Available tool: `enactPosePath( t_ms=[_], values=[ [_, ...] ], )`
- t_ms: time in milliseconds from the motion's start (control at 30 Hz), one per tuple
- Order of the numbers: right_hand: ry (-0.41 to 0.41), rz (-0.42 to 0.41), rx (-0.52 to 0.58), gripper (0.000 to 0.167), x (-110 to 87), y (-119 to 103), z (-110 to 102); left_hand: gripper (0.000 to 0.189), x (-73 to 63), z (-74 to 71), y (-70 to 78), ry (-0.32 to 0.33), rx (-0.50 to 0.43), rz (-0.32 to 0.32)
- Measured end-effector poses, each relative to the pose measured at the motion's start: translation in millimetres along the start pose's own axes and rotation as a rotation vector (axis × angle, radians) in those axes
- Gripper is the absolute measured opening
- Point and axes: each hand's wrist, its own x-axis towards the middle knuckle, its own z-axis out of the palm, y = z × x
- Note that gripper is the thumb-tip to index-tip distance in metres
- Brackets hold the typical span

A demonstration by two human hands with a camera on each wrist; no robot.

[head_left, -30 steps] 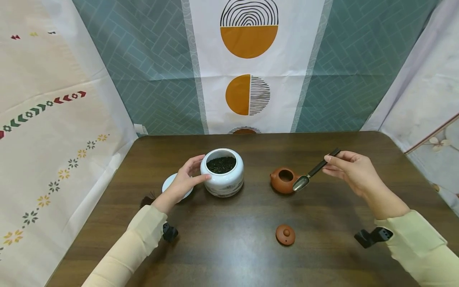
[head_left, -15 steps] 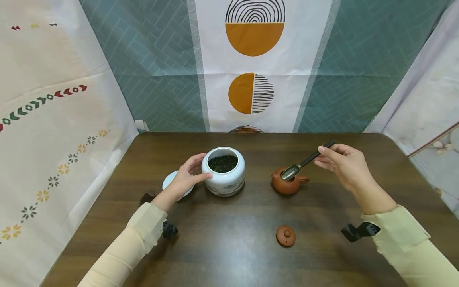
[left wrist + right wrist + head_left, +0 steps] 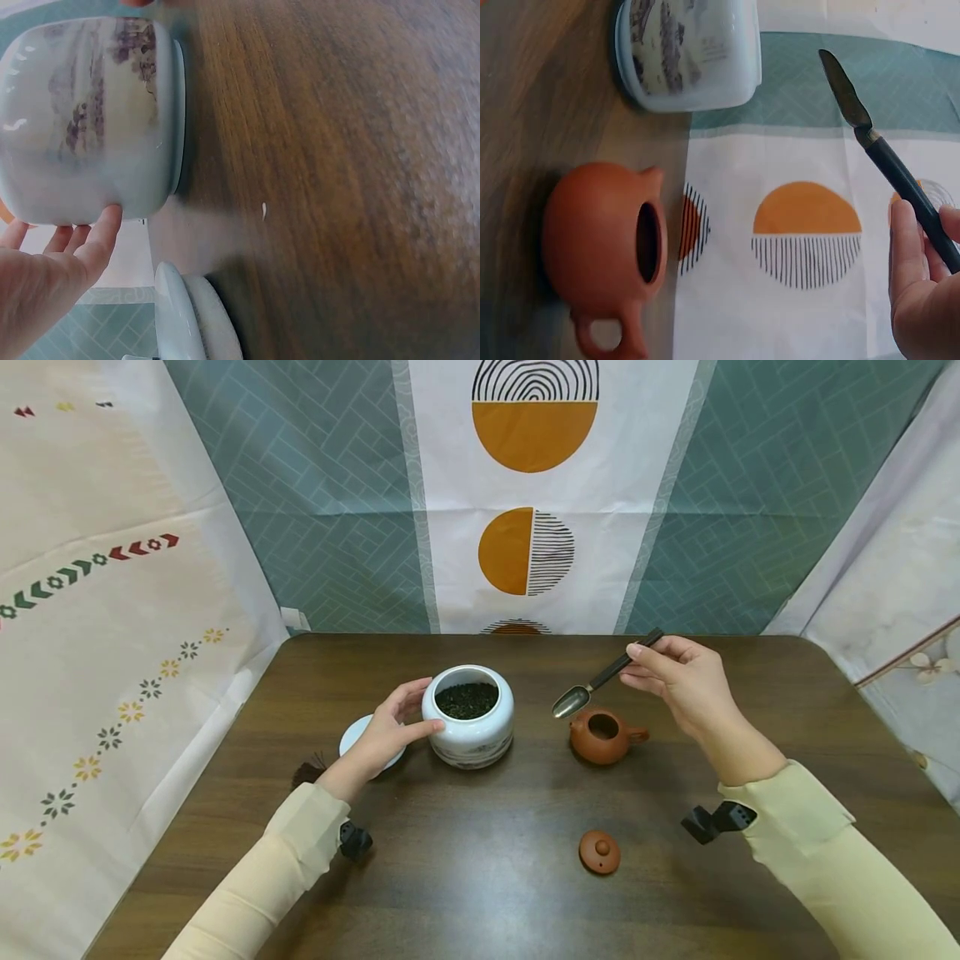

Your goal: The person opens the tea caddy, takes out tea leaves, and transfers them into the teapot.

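A white porcelain tea jar (image 3: pixel 468 747), filled partway with dark loose leaves (image 3: pixel 467 701), stands left of centre without its lid. My left hand (image 3: pixel 386 731) holds its left side, thumb at the front and fingers toward the back. In my right hand (image 3: pixel 690 693), a small metal tea scoop (image 3: pixel 573 701) with a black handle is pinched between thumb and fingers. Its bowl looks bare metal and hangs in the air between jar and teapot. The small brown clay teapot (image 3: pixel 600 745), uncovered, sits on the table below the scoop, its handle to the right.
The teapot's lid (image 3: pixel 599 852) lies on the dark wooden table (image 3: pixel 480 893) in front. A white lid (image 3: pixel 352 735) with a dark tassel (image 3: pixel 307 774) beside it lies partly behind my left wrist. Patterned cloths (image 3: pixel 337 510) hang around the table.
The scoop went from right of the teapot to over its mouth, then onward left and up toward the jar with my right hand. My left hand stays on the jar.
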Motion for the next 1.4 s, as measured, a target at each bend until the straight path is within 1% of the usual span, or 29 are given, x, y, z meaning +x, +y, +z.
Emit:
enactPosePath(
  t_ms=[333, 600, 767, 1000, 1167, 1267, 1400],
  values=[
    [-0.012, 0.007, -0.015, 0.017, 16.3, 1.3, 28.7, 0.066, -0.8, -0.5, 1.7, -0.002, -0.014, 0.005],
    [0.005, -0.019, -0.040, 0.019, 26.3, 8.3, 47.2, 0.067, -0.6, -0.4, 1.2, 0.003, -0.003, -0.003],
    [0.024, -0.038, -0.089, 0.016, 33.4, 16.1, 58.6, 0.066, 0.1, -0.3, 1.1, -0.001, -0.005, 0.002],
    [0.027, -0.024, -0.172, 0.009, 40.3, 29.0, 75.7, 0.066, 0.3, -0.3, 2.5, 0.002, 0.005, 0.001],
    [0.025, -0.007, -0.236, 0.012, 41.7, 37.1, 87.8, 0.066, 0.9, 0.0, 2.9, 0.004, 0.001, -0.002],
    [0.024, -0.005, -0.244, 0.015, 42.4, 41.7, 94.4, 0.066, 1.0, 0.0, 2.6, 0.002, -0.001, -0.005],
    [0.031, -0.024, -0.257, 0.017, 43.7, 48.5, 101.6, 0.066, 0.8, 0.2, 2.9, 0.005, -0.003, -0.010]
  ],
)
